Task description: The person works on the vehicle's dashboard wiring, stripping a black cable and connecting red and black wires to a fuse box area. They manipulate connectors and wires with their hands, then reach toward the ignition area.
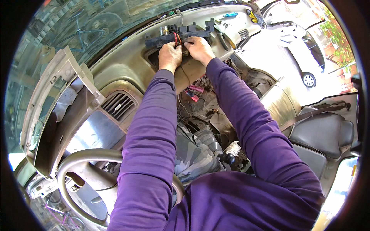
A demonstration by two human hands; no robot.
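At the far side of the dashboard, both my hands are close together over an opening in its top. A long black plastic bracket (pixel 155 42) lies across that opening, with a silver cylinder (pixel 164 30) and several black relay-like blocks (pixel 190 28) on or behind it. Red wires (pixel 176 37) loop over the bracket between my hands. My left hand (pixel 170 56) is closed, its thumb and fingertips pinching at the wires. Beside it, my right hand (pixel 199 49) has its thumb and forefinger drawn together by the bracket; whatever lies between them is hidden.
The steering wheel (pixel 89 156) sits at the lower left, below an air vent (pixel 118 106) and a detached trim panel (pixel 48 100). Pliers (pixel 228 41), a blue tool (pixel 230 15) and a yellow-and-black item (pixel 252 16) lie on the dashboard. Loose wiring (pixel 192 94) hangs below.
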